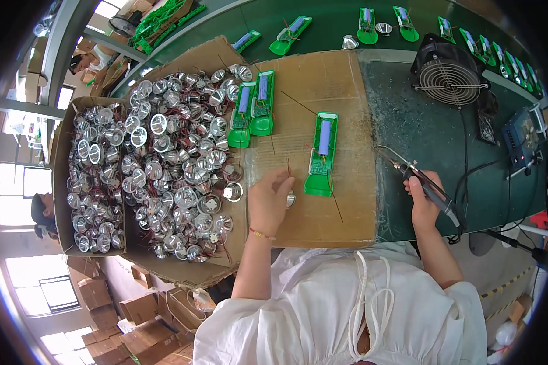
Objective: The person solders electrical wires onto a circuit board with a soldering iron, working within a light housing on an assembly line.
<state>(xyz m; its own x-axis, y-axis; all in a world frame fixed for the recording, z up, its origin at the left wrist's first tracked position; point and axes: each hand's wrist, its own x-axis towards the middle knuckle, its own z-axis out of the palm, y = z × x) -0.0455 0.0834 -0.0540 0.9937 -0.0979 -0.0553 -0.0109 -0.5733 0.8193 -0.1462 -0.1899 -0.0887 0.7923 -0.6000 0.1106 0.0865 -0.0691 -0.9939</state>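
My left hand [269, 199] is closed over the cardboard sheet, its fingertips pinching a thin wire. A small silver reflector cup [291, 199] peeks out beside the palm, mostly hidden by the hand. To the right lies a green plastic housing [318, 185] with a purple battery cell [325, 137], a small circuit board [321, 166] and loose wires. My right hand [424, 204] is wrapped round a soldering iron [439, 201] with a thin metal tube along it, its tip pointing left above the mat near the cardboard's edge.
A divided cardboard box [240, 231] full of reflector cups stands at left. Two green housings [262, 115] lie beside it. A black fan [447, 79] and a blue soldering station [522, 139] with cables stand at right. Several more housings line the far belt [332, 36].
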